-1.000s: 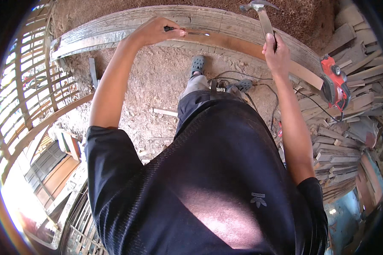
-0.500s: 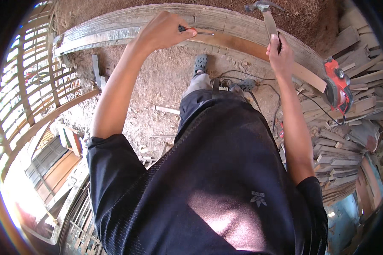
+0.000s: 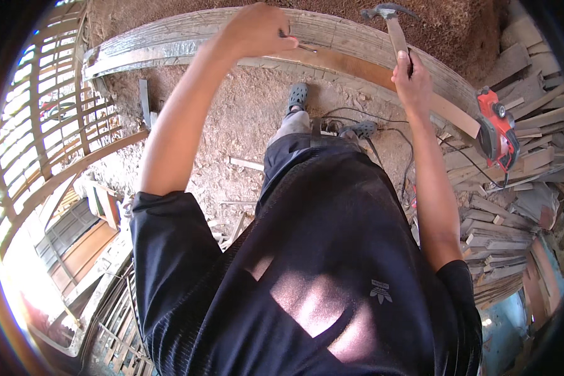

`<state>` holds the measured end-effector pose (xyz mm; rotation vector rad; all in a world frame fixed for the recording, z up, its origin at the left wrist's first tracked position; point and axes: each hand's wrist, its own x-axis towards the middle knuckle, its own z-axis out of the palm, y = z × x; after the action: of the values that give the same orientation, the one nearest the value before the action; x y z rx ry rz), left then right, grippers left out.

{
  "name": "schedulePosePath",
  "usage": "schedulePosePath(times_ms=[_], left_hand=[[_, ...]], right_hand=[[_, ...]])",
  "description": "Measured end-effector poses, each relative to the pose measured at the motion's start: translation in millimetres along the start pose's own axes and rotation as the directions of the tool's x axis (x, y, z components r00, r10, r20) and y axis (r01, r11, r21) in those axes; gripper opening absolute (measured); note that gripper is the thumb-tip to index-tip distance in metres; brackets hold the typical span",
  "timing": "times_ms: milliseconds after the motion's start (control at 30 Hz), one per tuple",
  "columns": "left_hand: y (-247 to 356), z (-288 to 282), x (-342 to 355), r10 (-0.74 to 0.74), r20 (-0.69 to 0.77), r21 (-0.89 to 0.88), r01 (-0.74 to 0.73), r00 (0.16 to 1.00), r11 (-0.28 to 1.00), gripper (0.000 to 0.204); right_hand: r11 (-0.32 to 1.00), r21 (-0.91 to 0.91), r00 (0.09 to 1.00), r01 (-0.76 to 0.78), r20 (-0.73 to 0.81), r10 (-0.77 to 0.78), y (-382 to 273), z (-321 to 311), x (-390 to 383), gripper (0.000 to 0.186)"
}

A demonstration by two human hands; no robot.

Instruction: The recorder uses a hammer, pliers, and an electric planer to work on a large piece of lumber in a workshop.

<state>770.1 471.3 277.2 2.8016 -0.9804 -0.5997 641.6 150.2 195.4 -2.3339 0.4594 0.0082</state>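
At the far side, a brown board [image 3: 351,67] lies along a long weathered wooden beam [image 3: 332,30]. My left hand [image 3: 257,32] is over the board, fingers closed round a slim screwdriver [image 3: 307,48]. Most of its handle is hidden by the hand, and its thin shaft points right, low over the board. To the right, my right hand [image 3: 412,81] grips the wooden handle of a claw hammer [image 3: 395,28], its metal head held up and away from me, beyond the board.
A red power planer [image 3: 498,128] rests at the beam's right end, its black cord [image 3: 470,160] trailing across the dirt floor. Stacked wood offcuts [image 3: 501,232] fill the right side. A slatted lattice wall [image 3: 50,94] stands at left. Loose wood strips [image 3: 245,163] lie near my legs.
My left hand has risen a little and shifted right, its wrist turning with the screwdriver. The right hand and the hammer have hardly moved.
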Motion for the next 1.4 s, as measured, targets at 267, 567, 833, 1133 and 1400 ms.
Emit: schedulePosePath(times_ms=[267,567,833,1133,1400], left_hand=[[-64.0,69.3,-19.9,-0.087,0.105,-0.404,0.122,0.991,0.907,0.058],[-19.1,14.0,-19.0,-0.061,0.09,-0.234,0.081,0.994,0.969,0.042],[16.8,-3.6,-15.8,-0.017,0.009,-0.053,0.017,1.0,0.998,0.038],[41.8,-9.0,-13.2,-0.062,-0.014,0.143,0.063,0.998,0.988,0.038],[-64.2,-25.8,-59.1,-0.343,-0.128,-0.271,0.3,0.93,0.915,0.046]], right_hand=[[0.998,-0.025,0.997,0.058,-0.048,-0.059,-2.3,5.6,-0.2,0.039],[0.998,0.064,1.0,0.002,-0.015,-0.001,-3.2,3.7,1.8,0.04],[0.999,-0.014,0.998,0.05,-0.024,-0.051,9.4,2.2,3.7,0.042],[0.998,-0.045,0.999,0.04,-0.035,-0.042,2.8,3.3,1.7,0.041],[0.959,0.282,0.999,0.026,-0.027,-0.019,-11.5,-27.1,-46.2,0.03]])
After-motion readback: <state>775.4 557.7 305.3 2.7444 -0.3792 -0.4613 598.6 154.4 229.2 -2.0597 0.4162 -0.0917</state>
